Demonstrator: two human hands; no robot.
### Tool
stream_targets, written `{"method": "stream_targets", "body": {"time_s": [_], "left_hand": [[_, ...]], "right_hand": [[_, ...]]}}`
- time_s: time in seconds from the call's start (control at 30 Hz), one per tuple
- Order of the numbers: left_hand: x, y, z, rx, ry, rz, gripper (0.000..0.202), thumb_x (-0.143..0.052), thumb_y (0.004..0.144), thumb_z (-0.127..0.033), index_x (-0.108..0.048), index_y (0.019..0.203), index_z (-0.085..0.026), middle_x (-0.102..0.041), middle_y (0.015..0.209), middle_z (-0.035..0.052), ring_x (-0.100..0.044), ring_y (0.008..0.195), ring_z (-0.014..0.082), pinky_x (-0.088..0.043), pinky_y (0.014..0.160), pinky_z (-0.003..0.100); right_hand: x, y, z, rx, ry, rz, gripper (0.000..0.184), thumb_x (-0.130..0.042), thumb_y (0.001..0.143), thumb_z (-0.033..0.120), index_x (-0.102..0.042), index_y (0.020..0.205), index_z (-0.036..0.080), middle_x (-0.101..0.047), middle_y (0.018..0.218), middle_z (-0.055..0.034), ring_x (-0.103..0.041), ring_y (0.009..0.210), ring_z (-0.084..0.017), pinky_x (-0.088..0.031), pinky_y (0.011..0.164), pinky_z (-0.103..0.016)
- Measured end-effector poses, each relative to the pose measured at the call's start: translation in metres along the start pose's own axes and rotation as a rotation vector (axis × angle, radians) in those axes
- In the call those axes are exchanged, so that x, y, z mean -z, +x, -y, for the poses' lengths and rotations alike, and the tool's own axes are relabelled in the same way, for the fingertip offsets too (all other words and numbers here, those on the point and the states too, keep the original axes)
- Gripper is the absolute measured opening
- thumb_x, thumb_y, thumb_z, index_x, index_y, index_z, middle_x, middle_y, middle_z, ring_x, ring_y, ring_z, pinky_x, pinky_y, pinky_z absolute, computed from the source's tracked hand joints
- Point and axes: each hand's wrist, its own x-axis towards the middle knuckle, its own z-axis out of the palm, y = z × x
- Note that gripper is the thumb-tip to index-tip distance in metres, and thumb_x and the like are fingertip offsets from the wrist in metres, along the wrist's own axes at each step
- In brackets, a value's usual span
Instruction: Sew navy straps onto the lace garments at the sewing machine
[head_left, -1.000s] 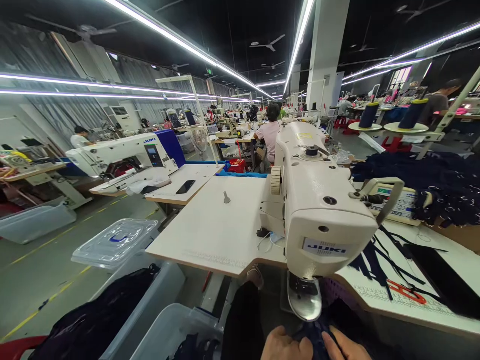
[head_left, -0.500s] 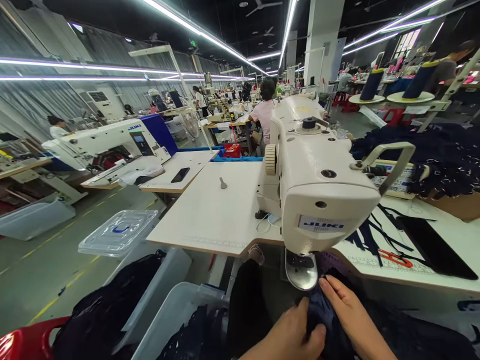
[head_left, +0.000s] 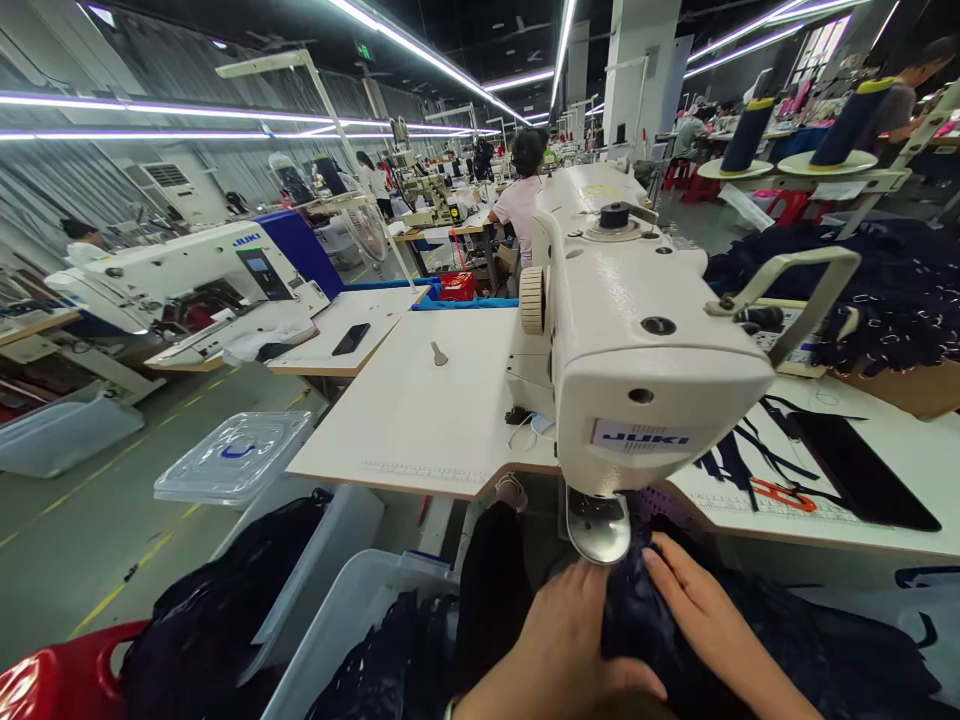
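A white sewing machine head [head_left: 652,400] stands before me, its rounded metal plate [head_left: 600,530] jutting out at the bottom. Dark navy fabric [head_left: 626,610] bunches just below and right of that plate. My left hand [head_left: 555,630] holds the fabric from the left, its fingertips against the plate's lower edge and its thumb stretched across the cloth. From the right, my right hand [head_left: 694,595] grips the same fabric, with thumb and forefinger near its upper edge. The needle area is hidden behind the machine head.
The white table [head_left: 420,420] carries a small grey metal piece [head_left: 438,353]. At right lie a black tablet [head_left: 862,470], orange-handled snips [head_left: 784,495] and dark straps [head_left: 739,470]. Clear plastic bins [head_left: 352,600] with navy pieces stand at lower left, beside a red stool [head_left: 67,670].
My left hand has moved up to the metal plate, its fingers straightening and thumb spreading from a pinch. My right hand stays at the fabric, slightly higher. The view has shifted slightly.
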Motion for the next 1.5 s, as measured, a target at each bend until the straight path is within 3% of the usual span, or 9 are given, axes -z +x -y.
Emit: {"method": "stream_targets", "body": {"time_s": [0.07, 0.23, 0.37, 0.47, 0.57, 0.7, 0.83, 1.13, 1.5], "left_hand": [[0.018, -0.003, 0.000, -0.098, -0.225, -0.040, 0.104, -0.080, 0.064, -0.062, -0.032, 0.144, -0.015, -0.049, 0.138, 0.0195, -0.048, 0.127, 0.0317, -0.041, 0.104, 0.042], [0.047, -0.009, 0.001, -0.156, -0.542, 0.131, 0.070, -0.075, 0.076, -0.052, -0.050, 0.132, -0.020, -0.066, 0.115, 0.0080, -0.062, 0.104, 0.0209, -0.048, 0.089, 0.028], [0.060, -0.004, 0.001, -0.015, -0.295, -0.033, 0.025, -0.066, 0.088, -0.043, -0.065, 0.095, -0.018, -0.065, 0.076, -0.0028, -0.061, 0.068, 0.0106, -0.044, 0.061, 0.017], [0.065, 0.004, 0.002, -0.048, 0.117, -0.409, 0.024, -0.050, 0.099, -0.032, -0.065, 0.087, -0.018, -0.063, 0.079, 0.0015, -0.061, 0.073, 0.0138, -0.046, 0.067, 0.023], [0.064, 0.009, 0.003, -0.187, 0.401, -0.620, 0.022, -0.043, 0.101, -0.022, -0.064, 0.108, -0.018, -0.067, 0.101, 0.0070, -0.061, 0.099, 0.0194, -0.045, 0.088, 0.033], [0.061, 0.008, 0.003, -0.406, 0.430, -0.402, 0.035, -0.032, 0.104, -0.017, -0.051, 0.133, -0.021, -0.063, 0.126, 0.0027, -0.049, 0.124, 0.0126, -0.029, 0.108, 0.031], [0.058, 0.008, 0.004, -0.328, 0.485, -0.256, 0.036, -0.034, 0.104, -0.022, -0.045, 0.138, -0.026, -0.059, 0.133, 0.0012, -0.045, 0.128, 0.0130, -0.032, 0.100, 0.033], [0.047, 0.011, -0.006, -0.173, 0.596, -0.376, 0.031, -0.042, 0.100, -0.024, -0.053, 0.129, -0.025, -0.062, 0.123, 0.0011, -0.049, 0.118, 0.0175, -0.030, 0.094, 0.037], [0.041, 0.016, -0.017, -0.098, 0.713, -0.449, 0.033, -0.036, 0.100, -0.018, -0.056, 0.126, -0.021, -0.060, 0.120, -0.0010, -0.048, 0.116, 0.0193, -0.027, 0.095, 0.036]], "right_hand": [[0.013, -0.002, 0.017, -0.006, 0.019, 0.149, 0.034, -0.043, 0.095, 0.045, -0.066, 0.087, 0.021, -0.068, 0.075, -0.0019, -0.064, 0.070, -0.019, -0.051, 0.065, -0.023], [0.034, -0.010, 0.058, 0.222, 0.009, 0.552, 0.022, -0.054, 0.091, 0.029, -0.073, 0.081, 0.027, -0.069, 0.082, -0.0001, -0.064, 0.075, -0.017, -0.048, 0.070, -0.021], [0.037, 0.004, 0.063, 0.242, -0.021, 0.315, 0.022, -0.052, 0.093, 0.032, -0.073, 0.101, 0.032, -0.068, 0.091, -0.0011, -0.067, 0.081, -0.016, -0.050, 0.073, -0.021], [0.027, 0.023, 0.057, 0.228, -0.085, 0.040, 0.022, -0.052, 0.091, 0.036, -0.072, 0.097, 0.028, -0.066, 0.090, -0.0038, -0.067, 0.081, -0.019, -0.052, 0.072, -0.025], [0.013, 0.037, 0.054, 0.169, -0.085, -0.086, 0.020, -0.048, 0.091, 0.036, -0.066, 0.092, 0.026, -0.067, 0.092, -0.0046, -0.067, 0.080, -0.020, -0.052, 0.070, -0.029], [0.006, 0.041, 0.053, -0.005, -0.007, -0.127, 0.017, -0.052, 0.088, 0.041, -0.053, 0.084, 0.025, -0.064, 0.075, 0.0000, -0.063, 0.066, -0.018, -0.049, 0.058, -0.027], [0.011, 0.045, 0.050, -0.067, 0.226, -0.083, 0.020, -0.051, 0.089, 0.044, -0.051, 0.085, 0.025, -0.055, 0.061, 0.0044, -0.057, 0.059, -0.016, -0.048, 0.057, -0.025], [0.026, 0.071, 0.040, -0.023, 0.002, -0.082, 0.023, -0.053, 0.084, 0.042, -0.062, 0.079, 0.022, -0.061, 0.059, 0.0006, -0.063, 0.072, -0.024, -0.051, 0.069, -0.032], [0.026, 0.083, 0.030, 0.143, -0.264, -0.088, 0.038, -0.039, 0.088, 0.040, -0.070, 0.103, 0.022, -0.073, 0.102, -0.0111, -0.068, 0.092, -0.031, -0.051, 0.077, -0.038]]}}
